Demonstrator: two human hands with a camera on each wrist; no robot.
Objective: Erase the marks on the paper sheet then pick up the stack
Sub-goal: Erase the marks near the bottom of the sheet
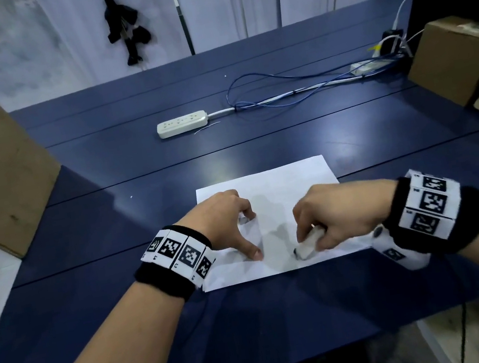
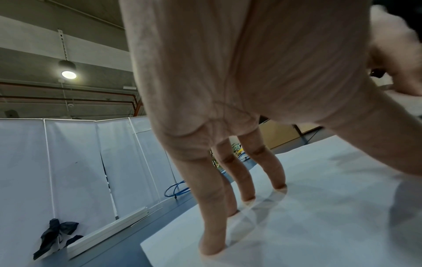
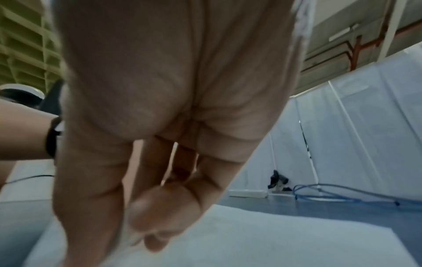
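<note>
Head view: left fingers (image 1: 248,211) press paper (image 1: 288,179); right fingers (image 1: 303,227) pinch eraser (image 1: 309,245); power strip (image 1: 182,123) beyond.

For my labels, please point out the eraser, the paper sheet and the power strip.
eraser (image 1: 308,247): head view, its white body.
paper sheet (image 1: 279,179): head view, bare far part.
power strip (image 1: 182,123): head view, top face.

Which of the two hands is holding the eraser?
The right hand pinches the white eraser against the paper; the left hand only presses fingertips on the sheet.
</note>
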